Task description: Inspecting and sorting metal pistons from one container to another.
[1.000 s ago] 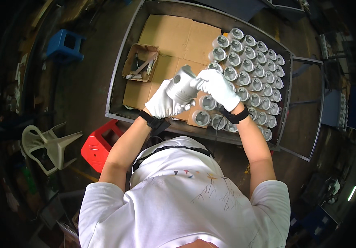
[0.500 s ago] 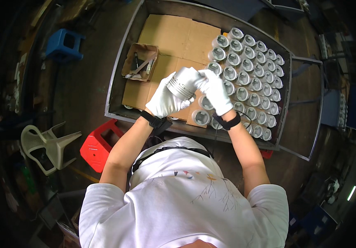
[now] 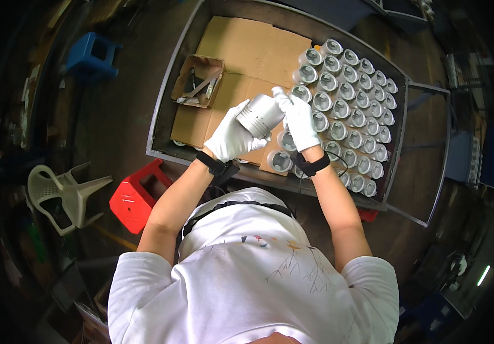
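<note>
A silver engine piston [image 3: 260, 116] with ring grooves is held tilted above a cardboard sheet, its grooved end toward me. My left hand [image 3: 230, 136], in a white glove, wraps it from the left and below. My right hand [image 3: 298, 117], also gloved, is at the piston's upper right edge. Its fingers are bent and bunched together; whatever they may hold is hidden. Right of my hands, several more pistons [image 3: 337, 130] stand in rows with their hollow ends up. The cardboard [image 3: 253, 49] lines the metal-sided bin [image 3: 164, 103] under both hands.
A small cardboard box [image 3: 219, 71] with a few tools lies at the bin's left. A red stool [image 3: 129, 203], a beige plastic chair [image 3: 75, 198] and a blue stool [image 3: 90, 56] stand to the left. A metal frame [image 3: 439, 166] juts from the bin's right end.
My right hand's fingers have shifted off the piston's side to its upper right edge, uncovering more of it. The piston has turned slightly in my left hand.
</note>
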### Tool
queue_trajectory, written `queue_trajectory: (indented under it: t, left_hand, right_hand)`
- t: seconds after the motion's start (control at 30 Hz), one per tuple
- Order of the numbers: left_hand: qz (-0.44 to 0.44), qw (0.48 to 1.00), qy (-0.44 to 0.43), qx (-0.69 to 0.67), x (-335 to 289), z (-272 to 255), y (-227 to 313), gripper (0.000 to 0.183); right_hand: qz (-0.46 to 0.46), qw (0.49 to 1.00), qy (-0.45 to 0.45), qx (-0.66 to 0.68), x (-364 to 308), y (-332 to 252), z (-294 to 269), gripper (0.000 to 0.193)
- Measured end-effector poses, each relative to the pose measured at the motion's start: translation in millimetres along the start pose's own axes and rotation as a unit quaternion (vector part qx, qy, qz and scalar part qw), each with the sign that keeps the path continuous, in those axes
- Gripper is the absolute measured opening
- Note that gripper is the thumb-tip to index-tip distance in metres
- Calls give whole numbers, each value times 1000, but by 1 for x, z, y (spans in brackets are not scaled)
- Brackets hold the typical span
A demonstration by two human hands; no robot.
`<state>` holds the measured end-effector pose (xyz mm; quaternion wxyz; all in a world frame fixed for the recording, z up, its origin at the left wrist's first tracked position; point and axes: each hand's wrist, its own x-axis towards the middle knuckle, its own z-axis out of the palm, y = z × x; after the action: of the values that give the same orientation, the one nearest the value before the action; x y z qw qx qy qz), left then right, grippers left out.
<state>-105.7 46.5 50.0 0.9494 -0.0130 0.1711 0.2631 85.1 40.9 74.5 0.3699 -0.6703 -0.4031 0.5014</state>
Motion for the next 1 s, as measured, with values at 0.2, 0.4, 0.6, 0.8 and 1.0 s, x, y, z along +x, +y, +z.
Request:
queue_trajectory:
  t: [0.2,0.4,0.6,0.8,1.0]
  left_hand:
    - [88,977,131,142,-3,-1,-3,43]
    - [135,962,197,129,-7,5,-12,40]
    - [19,992,101,69,-14,-11,6,38]
    - [65,974,156,149,-6,-10,-4,41]
    - [11,995,74,66,-14,-2,6,48]
  right_hand:
    - [-87,981,21,-173,11,26,6,30]
    - [-301,937,49,-167,18,50,6,28]
    - [45,987,-119,102,-6,3,-1,31]
    - [144,982,-95,72,-4,-11,-2,34]
    - [40,992,-66,97,0,-25,-12,36]
